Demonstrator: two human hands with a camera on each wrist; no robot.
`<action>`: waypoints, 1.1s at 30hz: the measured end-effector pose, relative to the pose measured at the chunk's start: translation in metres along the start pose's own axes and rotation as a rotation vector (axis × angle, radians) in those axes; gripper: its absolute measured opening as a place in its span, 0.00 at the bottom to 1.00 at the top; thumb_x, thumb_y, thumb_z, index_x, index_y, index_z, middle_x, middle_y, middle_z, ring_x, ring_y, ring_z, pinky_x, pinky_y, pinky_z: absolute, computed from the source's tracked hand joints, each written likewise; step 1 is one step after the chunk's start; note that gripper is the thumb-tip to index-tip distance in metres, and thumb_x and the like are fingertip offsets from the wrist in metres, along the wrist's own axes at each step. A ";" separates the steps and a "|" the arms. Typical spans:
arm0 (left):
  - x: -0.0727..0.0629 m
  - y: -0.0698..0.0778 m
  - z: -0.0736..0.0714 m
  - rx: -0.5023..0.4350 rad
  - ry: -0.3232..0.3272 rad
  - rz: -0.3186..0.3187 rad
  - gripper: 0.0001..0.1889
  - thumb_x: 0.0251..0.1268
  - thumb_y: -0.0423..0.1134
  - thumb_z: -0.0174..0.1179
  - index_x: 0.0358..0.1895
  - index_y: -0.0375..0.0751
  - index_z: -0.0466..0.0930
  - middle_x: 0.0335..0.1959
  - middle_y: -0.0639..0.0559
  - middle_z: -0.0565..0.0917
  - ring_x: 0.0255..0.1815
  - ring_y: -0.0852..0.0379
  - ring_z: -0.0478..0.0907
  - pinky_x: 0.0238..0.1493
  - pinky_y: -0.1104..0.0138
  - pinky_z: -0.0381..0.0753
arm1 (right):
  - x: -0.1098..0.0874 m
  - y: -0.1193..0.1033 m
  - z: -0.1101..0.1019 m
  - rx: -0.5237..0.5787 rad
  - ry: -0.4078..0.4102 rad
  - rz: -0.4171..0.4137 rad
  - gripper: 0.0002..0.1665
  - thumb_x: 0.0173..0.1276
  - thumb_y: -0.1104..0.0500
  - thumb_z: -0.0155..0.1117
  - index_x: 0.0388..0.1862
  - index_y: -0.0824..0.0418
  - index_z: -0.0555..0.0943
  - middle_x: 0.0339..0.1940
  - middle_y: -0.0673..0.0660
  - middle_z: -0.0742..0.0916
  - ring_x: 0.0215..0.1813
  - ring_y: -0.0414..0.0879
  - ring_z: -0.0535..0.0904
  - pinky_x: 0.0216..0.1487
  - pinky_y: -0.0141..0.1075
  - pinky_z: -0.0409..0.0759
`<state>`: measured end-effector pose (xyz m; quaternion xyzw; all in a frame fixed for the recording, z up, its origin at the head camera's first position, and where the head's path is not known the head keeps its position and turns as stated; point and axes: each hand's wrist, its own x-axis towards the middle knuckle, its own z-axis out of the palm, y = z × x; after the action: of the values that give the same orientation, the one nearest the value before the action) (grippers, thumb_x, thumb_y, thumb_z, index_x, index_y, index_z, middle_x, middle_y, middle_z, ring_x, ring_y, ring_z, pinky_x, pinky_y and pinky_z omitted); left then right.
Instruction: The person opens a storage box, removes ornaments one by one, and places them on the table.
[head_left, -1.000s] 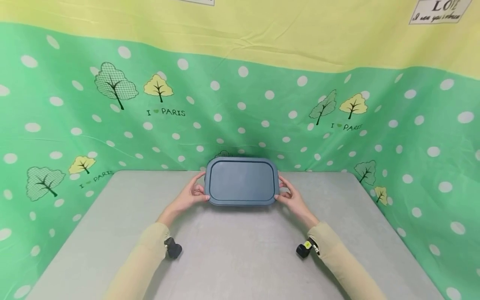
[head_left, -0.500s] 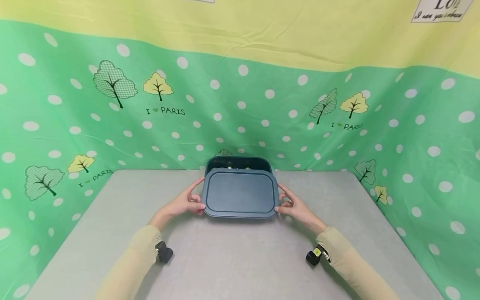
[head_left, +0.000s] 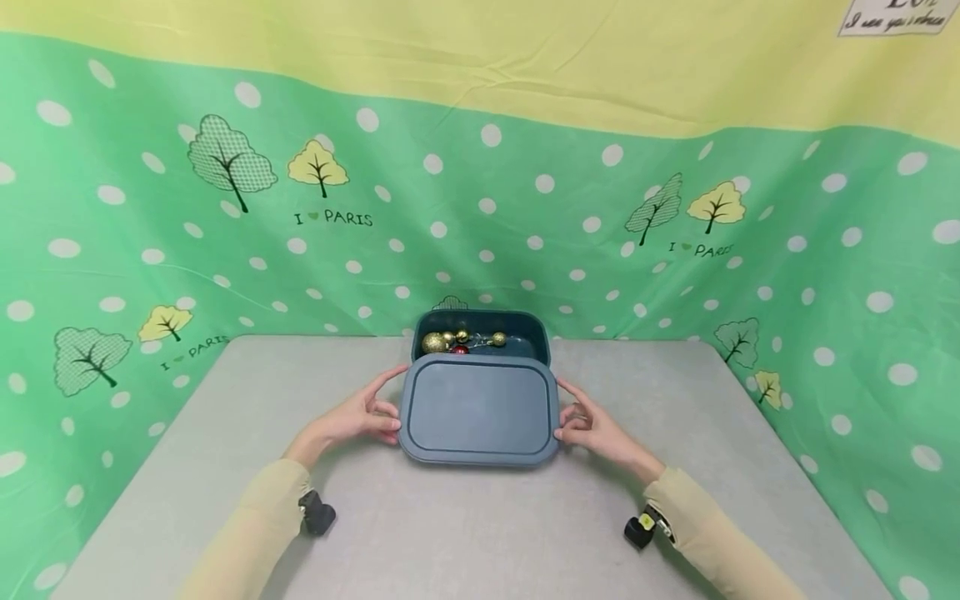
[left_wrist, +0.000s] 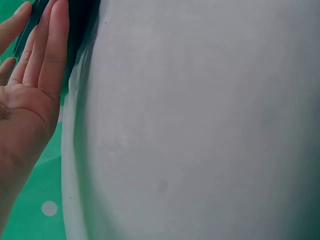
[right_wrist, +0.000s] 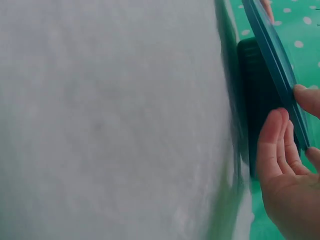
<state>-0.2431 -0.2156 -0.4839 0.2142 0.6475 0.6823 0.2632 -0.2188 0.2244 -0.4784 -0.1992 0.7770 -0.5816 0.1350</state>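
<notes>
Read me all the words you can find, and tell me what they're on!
"I (heart) PARIS": three times on the green cloth, under printed trees.
White label on the yellow cloth, top right: the top line is cut off; the lower line starts "I", the rest too blurred.
Yellow wrist tag: too small to tell.
Lid: no writing shows.
</notes>
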 end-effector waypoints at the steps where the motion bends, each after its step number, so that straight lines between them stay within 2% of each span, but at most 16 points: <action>1: -0.001 0.000 0.001 -0.003 -0.008 -0.014 0.54 0.60 0.22 0.61 0.78 0.53 0.32 0.33 0.43 0.82 0.31 0.46 0.84 0.42 0.48 0.82 | 0.000 0.000 -0.001 0.006 -0.005 0.001 0.52 0.63 0.71 0.64 0.79 0.59 0.47 0.41 0.65 0.77 0.37 0.45 0.82 0.40 0.35 0.81; 6: -0.003 -0.001 0.006 -0.034 -0.053 -0.083 0.57 0.60 0.23 0.62 0.78 0.62 0.29 0.34 0.41 0.81 0.32 0.44 0.84 0.42 0.46 0.82 | -0.003 -0.001 -0.004 0.018 -0.058 -0.021 0.55 0.62 0.72 0.65 0.79 0.60 0.44 0.37 0.64 0.78 0.36 0.47 0.81 0.41 0.35 0.82; 13: -0.006 -0.002 0.007 -0.062 -0.057 -0.162 0.58 0.58 0.21 0.62 0.77 0.70 0.31 0.35 0.38 0.82 0.34 0.43 0.84 0.44 0.45 0.81 | -0.005 0.004 -0.009 -0.011 -0.157 -0.033 0.55 0.64 0.70 0.65 0.79 0.60 0.41 0.33 0.63 0.81 0.37 0.50 0.81 0.40 0.36 0.81; 20: -0.008 -0.001 0.006 -0.077 -0.087 -0.164 0.59 0.58 0.20 0.61 0.77 0.67 0.29 0.35 0.38 0.80 0.35 0.42 0.84 0.45 0.45 0.80 | -0.007 0.002 -0.013 -0.030 -0.177 0.005 0.55 0.63 0.69 0.66 0.80 0.55 0.43 0.34 0.63 0.83 0.37 0.52 0.81 0.36 0.37 0.80; 26: -0.009 -0.002 0.005 -0.105 -0.137 -0.156 0.57 0.60 0.20 0.59 0.77 0.62 0.28 0.34 0.40 0.80 0.35 0.43 0.84 0.45 0.45 0.80 | -0.010 0.001 -0.014 -0.023 -0.205 -0.014 0.55 0.63 0.69 0.65 0.79 0.59 0.42 0.32 0.63 0.83 0.33 0.50 0.80 0.33 0.36 0.79; 29: -0.010 -0.003 0.004 -0.090 -0.143 -0.156 0.54 0.60 0.18 0.57 0.77 0.57 0.30 0.32 0.41 0.81 0.34 0.45 0.84 0.44 0.46 0.80 | -0.012 0.001 -0.013 -0.021 -0.233 -0.031 0.55 0.63 0.70 0.65 0.79 0.62 0.42 0.32 0.64 0.83 0.33 0.48 0.80 0.32 0.35 0.78; 33: -0.008 -0.005 0.004 -0.025 -0.140 -0.172 0.51 0.60 0.17 0.56 0.76 0.51 0.31 0.32 0.41 0.81 0.34 0.48 0.83 0.43 0.48 0.82 | -0.011 0.004 -0.011 -0.052 -0.263 -0.036 0.53 0.63 0.71 0.65 0.77 0.66 0.43 0.32 0.64 0.83 0.34 0.46 0.81 0.31 0.31 0.77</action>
<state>-0.2338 -0.2176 -0.4882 0.2019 0.6347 0.6487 0.3681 -0.2142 0.2398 -0.4791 -0.2910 0.7638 -0.5325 0.2199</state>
